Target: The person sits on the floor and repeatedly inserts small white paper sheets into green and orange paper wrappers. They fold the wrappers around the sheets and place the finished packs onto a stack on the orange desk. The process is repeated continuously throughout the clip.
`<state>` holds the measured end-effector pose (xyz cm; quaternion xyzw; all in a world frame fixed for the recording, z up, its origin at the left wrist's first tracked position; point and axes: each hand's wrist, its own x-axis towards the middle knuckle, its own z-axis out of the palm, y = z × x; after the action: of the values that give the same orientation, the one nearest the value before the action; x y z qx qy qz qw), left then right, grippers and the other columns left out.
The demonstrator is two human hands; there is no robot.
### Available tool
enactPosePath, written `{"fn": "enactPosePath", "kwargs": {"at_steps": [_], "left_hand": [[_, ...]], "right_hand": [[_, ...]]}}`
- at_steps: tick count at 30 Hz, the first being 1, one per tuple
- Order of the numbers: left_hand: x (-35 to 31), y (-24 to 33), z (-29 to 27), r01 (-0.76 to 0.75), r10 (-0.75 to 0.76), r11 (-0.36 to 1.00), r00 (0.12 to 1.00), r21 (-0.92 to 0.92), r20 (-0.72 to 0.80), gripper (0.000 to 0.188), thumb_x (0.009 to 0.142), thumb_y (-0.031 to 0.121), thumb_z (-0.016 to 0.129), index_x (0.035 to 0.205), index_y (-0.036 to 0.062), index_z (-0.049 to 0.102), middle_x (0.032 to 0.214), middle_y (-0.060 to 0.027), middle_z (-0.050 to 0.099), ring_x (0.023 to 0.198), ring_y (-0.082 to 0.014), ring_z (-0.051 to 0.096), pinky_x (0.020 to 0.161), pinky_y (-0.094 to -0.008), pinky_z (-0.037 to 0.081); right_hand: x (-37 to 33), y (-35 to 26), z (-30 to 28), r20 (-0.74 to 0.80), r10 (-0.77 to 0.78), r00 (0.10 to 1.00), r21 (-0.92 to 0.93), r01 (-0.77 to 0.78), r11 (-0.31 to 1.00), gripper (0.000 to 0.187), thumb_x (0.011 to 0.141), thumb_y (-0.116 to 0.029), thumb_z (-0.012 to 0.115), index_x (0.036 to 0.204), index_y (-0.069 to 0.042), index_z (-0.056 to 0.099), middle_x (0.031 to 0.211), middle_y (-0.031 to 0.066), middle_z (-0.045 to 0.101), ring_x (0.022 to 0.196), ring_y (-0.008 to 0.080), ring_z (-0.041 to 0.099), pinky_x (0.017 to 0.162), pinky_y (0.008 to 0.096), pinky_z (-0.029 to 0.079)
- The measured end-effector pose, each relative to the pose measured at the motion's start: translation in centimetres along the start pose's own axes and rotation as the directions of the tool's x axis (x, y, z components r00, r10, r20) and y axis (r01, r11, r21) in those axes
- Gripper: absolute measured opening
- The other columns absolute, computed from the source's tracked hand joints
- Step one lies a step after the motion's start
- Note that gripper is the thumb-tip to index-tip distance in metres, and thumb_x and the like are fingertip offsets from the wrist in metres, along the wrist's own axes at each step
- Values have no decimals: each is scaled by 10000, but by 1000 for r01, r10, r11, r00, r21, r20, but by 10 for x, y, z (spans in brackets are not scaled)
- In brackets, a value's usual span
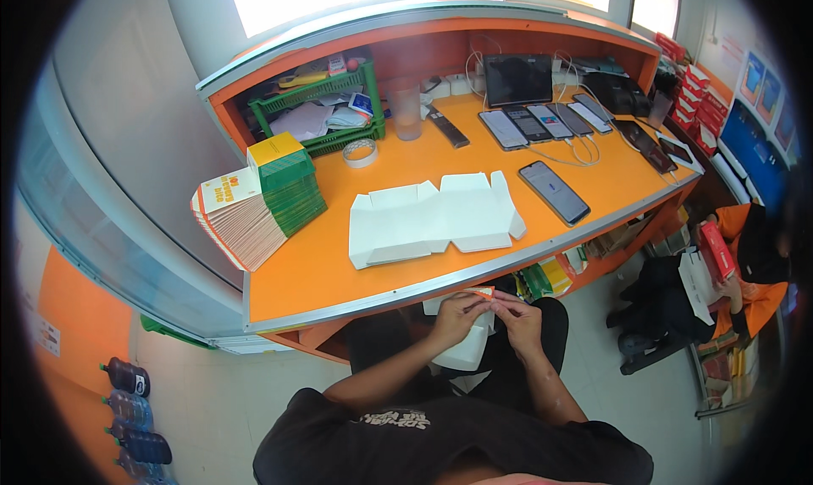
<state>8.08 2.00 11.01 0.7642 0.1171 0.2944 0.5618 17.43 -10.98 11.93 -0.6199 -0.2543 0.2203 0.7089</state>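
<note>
Over my lap, in front of the counter's edge, both hands grip a partly folded paper carton [465, 353] with a white inner face and an orange strip at its upper edge. My left hand [458, 317] pinches it from the left. My right hand [518, 319] closes on it from the right, with the fingertips of both hands almost meeting at the top. The fingers partly hide the folds. On the orange counter [318, 290] ahead lie unfolded white carton blanks [423, 220], creased and white side up. A fanned stack of flat printed cartons [284, 193], green, yellow and white, stands to their left.
Several phones [542, 122] with cables lie at the back right, before a dark screen [518, 79]; one phone [554, 192] lies nearer. A tape roll [360, 153], a clear cup [406, 110] and a green crate [318, 110] stand back left. Another person [754, 260] sits right, holding a red box.
</note>
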Motion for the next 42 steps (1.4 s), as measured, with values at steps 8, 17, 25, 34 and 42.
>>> {"fn": "enactPosePath", "kwargs": {"at_steps": [8, 17, 25, 34, 42], "left_hand": [[-6, 44, 2, 74, -228, 944, 852, 323, 472, 327, 939, 151, 578, 1234, 13, 606, 1115, -205, 648, 999, -328, 646, 838, -393, 511], [1, 46, -44, -384, 157, 888, 771, 254, 617, 281, 906, 311, 667, 1092, 100, 662, 1142, -109, 614, 1187, -293, 519, 1073, -431, 337], [-17, -8, -32, 321, -326, 940, 945, 119, 25, 222, 902, 265, 698, 936, 51, 650, 809, -59, 647, 751, -121, 597, 680, -286, 493], [-24, -62, -31, 360, -350, 878, 933, 317, -90, 264, 907, 279, 680, 907, 16, 673, 772, -41, 668, 666, -110, 590, 633, -281, 483], [-20, -59, -40, 470, -470, 882, 882, -37, 14, 277, 896, 274, 690, 992, 14, 701, 875, -68, 699, 802, -118, 633, 749, -268, 503]], "right_hand": [[32, 48, 1, -198, -119, 973, -30, 115, 993, 95, 918, -10, 629, 981, 60, 618, 1026, 126, 694, 945, 140, 651, 823, 264, 516], [46, 39, 5, 559, 72, 826, -198, 49, 979, 176, 868, -13, 669, 1035, 32, 636, 960, 83, 691, 896, 124, 641, 801, 283, 525], [22, 57, 8, 282, 142, 949, -133, -108, 985, 221, 951, -86, 604, 1156, -10, 580, 1010, 48, 652, 902, 107, 612, 791, 250, 500], [-10, 42, 20, 226, -85, 970, -479, 187, 858, 134, 866, -90, 672, 982, -32, 639, 889, 168, 689, 835, 290, 694, 736, 349, 522], [-5, 40, 28, 155, -326, 933, -486, 359, 797, 100, 860, -56, 654, 933, -1, 614, 869, 175, 663, 819, 365, 656, 732, 394, 515]]}}
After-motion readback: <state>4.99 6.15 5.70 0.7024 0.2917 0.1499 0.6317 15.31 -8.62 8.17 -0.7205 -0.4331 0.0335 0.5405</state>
